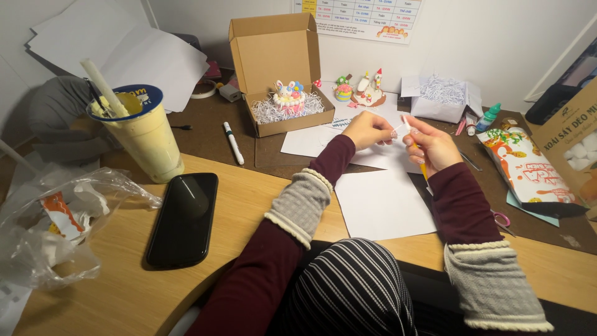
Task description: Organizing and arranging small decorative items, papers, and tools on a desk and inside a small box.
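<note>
My left hand (368, 130) and my right hand (431, 145) meet above white paper sheets (382, 202) on the desk. Both pinch a small white piece (403, 125) between their fingertips. My right hand also holds a thin yellow tool (423, 168) that points down toward me. Behind my hands stands an open cardboard box (278, 68) with shredded paper and a small pastel clay figure (290, 95) inside.
A black phone (183, 218) lies at the left, near a yellow drink cup with straw (143, 134) and a crumpled plastic bag (56, 218). A white marker (233, 142), more clay figures (364, 90), a white box of shreds (441, 99), a glue bottle (488, 117) and a snack bag (528, 171) surround the work spot.
</note>
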